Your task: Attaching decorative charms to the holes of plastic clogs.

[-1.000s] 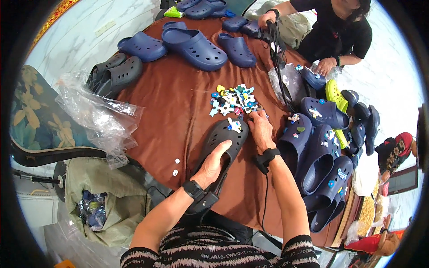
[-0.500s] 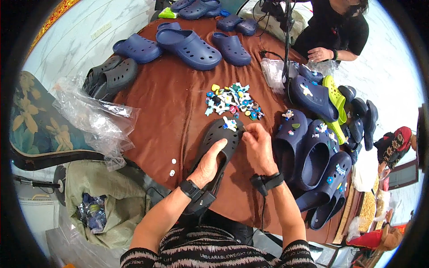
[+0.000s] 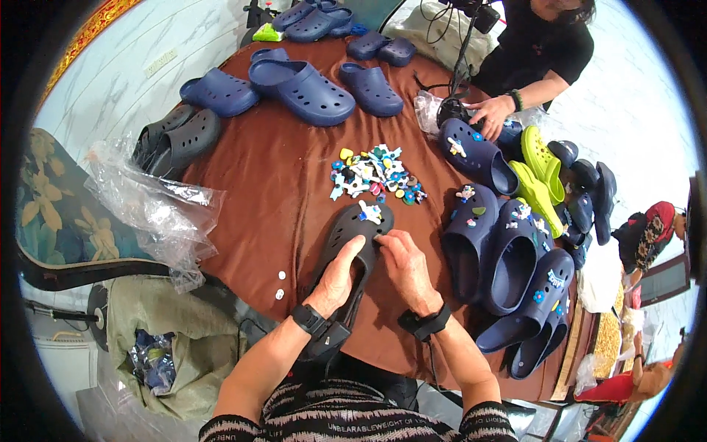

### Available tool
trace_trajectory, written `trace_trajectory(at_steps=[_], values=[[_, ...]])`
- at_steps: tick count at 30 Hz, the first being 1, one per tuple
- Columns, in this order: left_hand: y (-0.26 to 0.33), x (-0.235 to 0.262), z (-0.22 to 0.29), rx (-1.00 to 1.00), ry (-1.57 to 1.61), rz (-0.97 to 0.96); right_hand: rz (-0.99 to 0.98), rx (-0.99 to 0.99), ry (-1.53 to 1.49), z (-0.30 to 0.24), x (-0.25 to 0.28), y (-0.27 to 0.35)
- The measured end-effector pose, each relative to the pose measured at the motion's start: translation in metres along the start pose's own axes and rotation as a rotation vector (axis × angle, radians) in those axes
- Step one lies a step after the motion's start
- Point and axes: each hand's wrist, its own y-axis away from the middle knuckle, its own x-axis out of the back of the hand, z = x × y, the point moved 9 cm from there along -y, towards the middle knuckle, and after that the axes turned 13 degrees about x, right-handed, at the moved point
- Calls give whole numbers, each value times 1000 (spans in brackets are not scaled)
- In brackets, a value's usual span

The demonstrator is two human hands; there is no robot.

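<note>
Perforated black rubber clog [image 3: 353, 239] on the brown cloth worktop [image 3: 272, 199], heel hidden beneath the clasping left hand [image 3: 337, 278]; right hand [image 3: 405, 267] fingertips pinched together at its rim, contents indiscernible.

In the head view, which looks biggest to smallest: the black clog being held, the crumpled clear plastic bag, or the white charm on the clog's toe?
1. Crumpled clear plastic bag.
2. Black clog, close behind; the fisheye makes this unsure.
3. White charm, by far the smallest.

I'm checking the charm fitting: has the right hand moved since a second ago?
Yes. The right hand has pulled back from beside the charm pile, toward the person, and now rests on the black clog, close to the left hand.
</note>
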Motion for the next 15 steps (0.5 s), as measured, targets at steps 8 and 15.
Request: trace_trajectory(at_steps=[8,15], values=[[1,0,1,-20,-23,25,-1,63,47,-3,-3,-2],[0,2,-1,-4,-17,45,12,55,40,-5,1,0]])
